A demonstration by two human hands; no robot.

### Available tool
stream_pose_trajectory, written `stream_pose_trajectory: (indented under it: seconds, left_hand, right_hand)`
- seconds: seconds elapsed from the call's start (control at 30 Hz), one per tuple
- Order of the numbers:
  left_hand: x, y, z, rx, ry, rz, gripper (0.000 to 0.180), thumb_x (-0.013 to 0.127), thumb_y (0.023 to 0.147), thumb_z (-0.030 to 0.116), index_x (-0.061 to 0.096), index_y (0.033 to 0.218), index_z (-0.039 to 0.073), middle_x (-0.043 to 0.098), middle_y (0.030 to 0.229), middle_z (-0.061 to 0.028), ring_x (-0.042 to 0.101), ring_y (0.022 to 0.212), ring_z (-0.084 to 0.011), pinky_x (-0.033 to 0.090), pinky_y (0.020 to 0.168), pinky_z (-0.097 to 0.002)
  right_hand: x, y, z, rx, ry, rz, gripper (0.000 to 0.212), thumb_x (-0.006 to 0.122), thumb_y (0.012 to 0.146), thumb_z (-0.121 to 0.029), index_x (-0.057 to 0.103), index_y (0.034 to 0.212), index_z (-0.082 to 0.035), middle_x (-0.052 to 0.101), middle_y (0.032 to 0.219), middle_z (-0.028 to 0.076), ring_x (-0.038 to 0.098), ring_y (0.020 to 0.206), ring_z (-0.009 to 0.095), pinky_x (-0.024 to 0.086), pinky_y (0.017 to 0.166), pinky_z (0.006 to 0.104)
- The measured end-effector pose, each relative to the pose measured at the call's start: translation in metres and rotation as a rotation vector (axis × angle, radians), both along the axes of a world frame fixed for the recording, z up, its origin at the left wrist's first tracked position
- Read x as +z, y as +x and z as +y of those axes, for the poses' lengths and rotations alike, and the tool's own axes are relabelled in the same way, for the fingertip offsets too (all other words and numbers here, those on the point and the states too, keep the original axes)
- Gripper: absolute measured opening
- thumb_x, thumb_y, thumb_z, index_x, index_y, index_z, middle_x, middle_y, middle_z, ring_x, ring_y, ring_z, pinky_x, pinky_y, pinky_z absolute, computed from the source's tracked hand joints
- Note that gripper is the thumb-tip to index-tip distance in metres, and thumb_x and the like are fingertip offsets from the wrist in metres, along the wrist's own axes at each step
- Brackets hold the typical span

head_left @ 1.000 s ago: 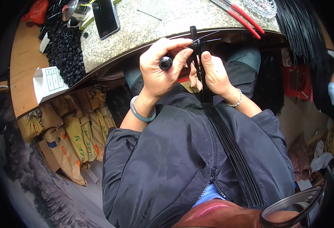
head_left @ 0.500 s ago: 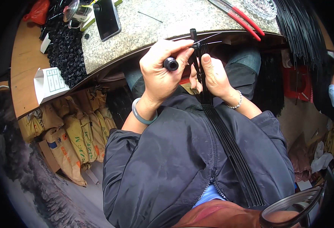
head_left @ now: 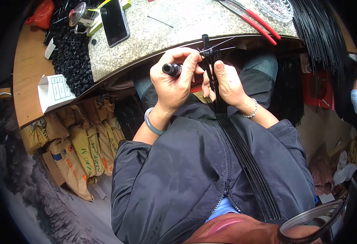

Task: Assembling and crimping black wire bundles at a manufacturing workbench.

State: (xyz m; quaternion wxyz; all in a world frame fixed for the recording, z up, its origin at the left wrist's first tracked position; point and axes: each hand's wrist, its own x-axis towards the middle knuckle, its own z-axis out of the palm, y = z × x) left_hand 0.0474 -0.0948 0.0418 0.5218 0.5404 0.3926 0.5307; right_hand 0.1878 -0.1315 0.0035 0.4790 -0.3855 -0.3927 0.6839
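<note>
2 hands (head_left: 172, 81), 1 bangle (head_left: 148, 122), 1 brclt (head_left: 255, 110). Table (head_left: 186, 18): 1 phone (head_left: 114, 22) by L edge, 1 blk rod (head_left: 160, 21), 1 pr red-hdl pliers (head_left: 253, 26) at front edge, 1 glass dish (head_left: 279, 12) by R edge.

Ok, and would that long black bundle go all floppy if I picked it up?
Probably not very: the bundle of thin black rods runs nearly straight down the dark jacket, so it looks fairly stiff. It might splay apart, though, since thin pieces poke out sideways beside the left hand.
</note>
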Motion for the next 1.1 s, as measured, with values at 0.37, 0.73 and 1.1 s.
stream_pose_trajectory:
  seconds: [0.37, 0.73, 1.1]
  left_hand:
    - [-0.008, 0.001, 0.000, -0.047, 0.040, -0.100, 0.007, 0.052, 0.089, 0.001, 0.049, 0.092, -0.004, 0.063, 0.082, -0.0144, 0.064, 0.066, -0.0131, 0.052, 0.055, -0.0210]
    - [-0.012, 0.010, -0.004, 0.004, -0.002, -0.165, 0.016, 0.054, 0.090, 0.009, 0.047, 0.097, -0.003, 0.063, 0.084, -0.0177, 0.063, 0.063, -0.0168, 0.053, 0.056, -0.0255]
    - [-0.001, -0.009, 0.050, -0.303, -0.329, -0.546, 0.036, 0.035, 0.098, 0.025, 0.043, 0.120, -0.002, 0.056, 0.110, -0.0165, 0.053, 0.110, -0.0289, 0.045, 0.091, -0.0382]
  right_hand:
    - [-0.002, 0.002, -0.001, -0.004, 0.000, -0.019, 0.059, 0.029, 0.094, -0.052, 0.053, 0.075, -0.001, 0.056, 0.055, 0.008, 0.050, 0.042, 0.009, 0.040, 0.041, 0.0199]
    - [-0.003, 0.004, -0.001, -0.018, -0.030, 0.030, 0.059, 0.031, 0.093, -0.053, 0.052, 0.077, -0.001, 0.056, 0.055, 0.009, 0.049, 0.041, 0.010, 0.040, 0.040, 0.0207]
    - [-0.006, 0.000, -0.002, 0.017, -0.042, 0.028, 0.059, 0.034, 0.091, -0.055, 0.053, 0.075, 0.000, 0.056, 0.055, 0.010, 0.049, 0.041, 0.010, 0.040, 0.041, 0.0210]
